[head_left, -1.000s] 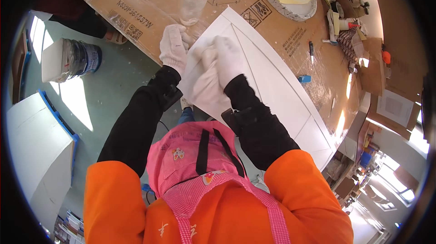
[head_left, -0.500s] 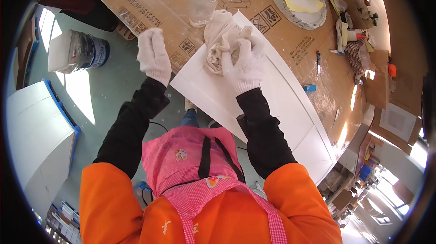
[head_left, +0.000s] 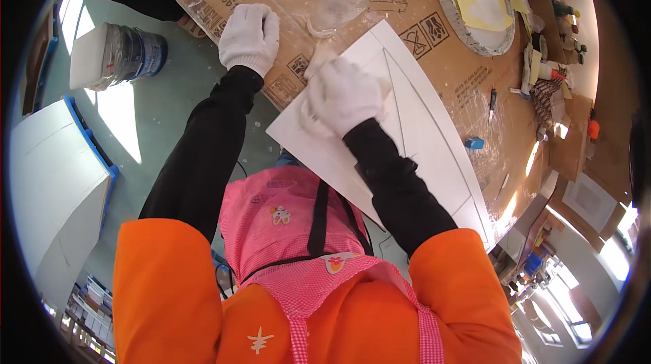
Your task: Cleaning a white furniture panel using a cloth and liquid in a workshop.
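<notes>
In a white knitted glove, my right hand [head_left: 344, 96] is pressed down on a pale cloth [head_left: 321, 57], its fingers closed over it and blurred by motion. Beneath lies a white triangular panel [head_left: 434, 140] with a curved outer edge and thin lines on its face. The panel's near corner juts out past the table edge. My left hand [head_left: 249, 37], gloved the same way, rests curled on the cardboard table cover [head_left: 434, 69] near its left edge; nothing shows in it. A clear plastic bottle [head_left: 342, 1] with a pale cap stands just beyond the cloth.
At the back right is a round white tub lid [head_left: 444, 11] with yellow paper. A small blue block [head_left: 475, 143] and a dark pen-like tool [head_left: 492, 102] lie right of the panel. A bucket [head_left: 122, 57] stands on the floor at left, near another person's dark sleeve [head_left: 135, 5].
My left hand has come down from the air beside the table onto the cardboard. My right hand has moved slightly nearer and left with the cloth, which is now flatter under it.
</notes>
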Motion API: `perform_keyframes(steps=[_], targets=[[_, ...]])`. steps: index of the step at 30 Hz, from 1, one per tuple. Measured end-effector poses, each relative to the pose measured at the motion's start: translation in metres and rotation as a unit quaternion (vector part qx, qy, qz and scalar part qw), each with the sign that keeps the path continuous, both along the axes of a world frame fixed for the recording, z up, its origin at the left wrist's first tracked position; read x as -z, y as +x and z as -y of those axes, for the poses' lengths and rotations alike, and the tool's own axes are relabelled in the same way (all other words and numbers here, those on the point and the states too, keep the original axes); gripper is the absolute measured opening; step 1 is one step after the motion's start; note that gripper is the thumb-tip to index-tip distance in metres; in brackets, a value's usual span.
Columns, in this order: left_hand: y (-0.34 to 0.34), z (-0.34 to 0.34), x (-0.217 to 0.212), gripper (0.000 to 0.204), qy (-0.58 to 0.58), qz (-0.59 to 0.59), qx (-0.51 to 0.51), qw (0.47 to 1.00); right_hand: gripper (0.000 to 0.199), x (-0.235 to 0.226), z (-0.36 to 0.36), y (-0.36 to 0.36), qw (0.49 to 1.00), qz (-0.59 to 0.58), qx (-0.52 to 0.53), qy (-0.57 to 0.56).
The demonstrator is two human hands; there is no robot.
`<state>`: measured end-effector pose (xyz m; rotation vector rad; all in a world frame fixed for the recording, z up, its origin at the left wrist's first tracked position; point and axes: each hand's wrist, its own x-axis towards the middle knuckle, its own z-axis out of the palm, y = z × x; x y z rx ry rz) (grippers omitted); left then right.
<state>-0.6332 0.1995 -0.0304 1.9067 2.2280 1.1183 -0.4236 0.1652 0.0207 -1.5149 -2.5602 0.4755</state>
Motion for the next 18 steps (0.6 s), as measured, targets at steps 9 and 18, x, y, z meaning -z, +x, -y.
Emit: perform_keyframes(steps=[9,18], targets=[[0.0,-0.002,-0.001,0.01,-0.01,-0.006,-0.006,1.0,0.027,-0.021,0.013,-0.044,0.955,0.222,0.092,-0.174],[0.007,-0.006,-0.002,0.011,0.001,-0.019,-0.009,1.0,0.037,-0.013,-0.101,0.051,0.98,0.136,0.133,0.065]])
